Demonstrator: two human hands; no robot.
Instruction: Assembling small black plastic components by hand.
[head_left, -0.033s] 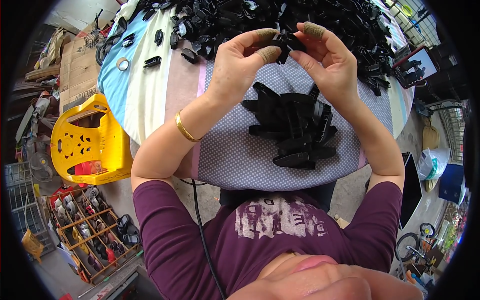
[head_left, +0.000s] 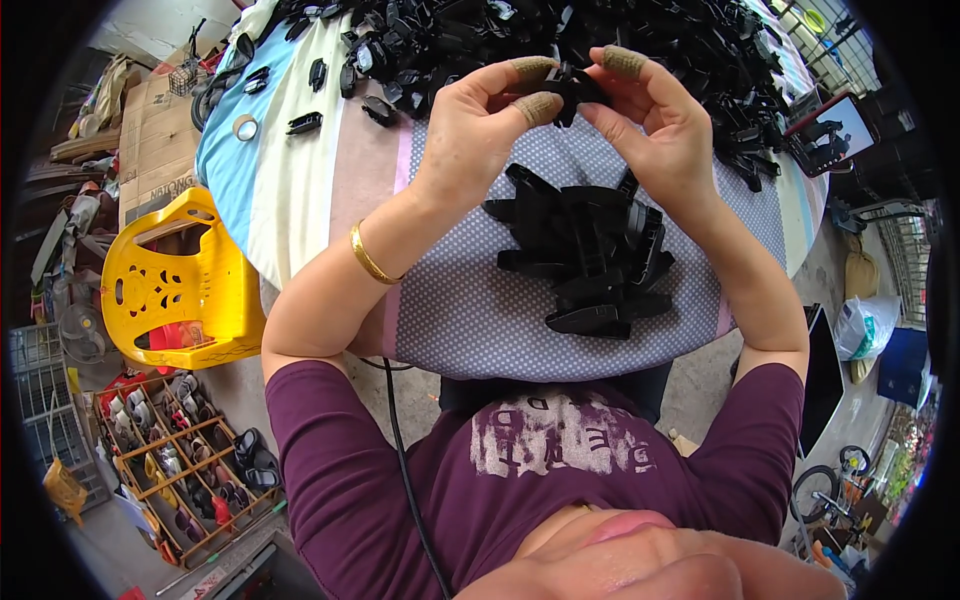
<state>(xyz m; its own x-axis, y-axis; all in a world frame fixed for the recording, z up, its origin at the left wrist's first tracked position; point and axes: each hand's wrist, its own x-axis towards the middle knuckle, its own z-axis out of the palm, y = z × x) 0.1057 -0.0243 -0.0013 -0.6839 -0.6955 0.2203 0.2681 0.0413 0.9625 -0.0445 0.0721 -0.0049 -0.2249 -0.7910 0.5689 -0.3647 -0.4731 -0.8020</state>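
Note:
Above the table my left hand (head_left: 475, 115) pinches a small black plastic part (head_left: 567, 90), with cloth wraps on its thumb and forefinger. My right hand (head_left: 655, 120) curls round the same part from the other side, its wrapped forefinger above and its bare thumb below. The part's exact kind is hard to make out against the dark heap behind it. Between my forearms lies a small pile of long black plastic pieces (head_left: 590, 255). Beyond my hands spreads a large heap of black plastic parts (head_left: 455, 40).
A patterned cloth (head_left: 450, 310) covers the round table. A tape roll (head_left: 245, 128) and a few loose black parts lie at the left; a phone (head_left: 835, 133) stands at the right edge. Beside the table are a yellow chair (head_left: 235, 290) and a shoe rack (head_left: 180, 450).
My right forefinger and thumb have shifted very slightly left around the black part. My left hand and the piles look the same.

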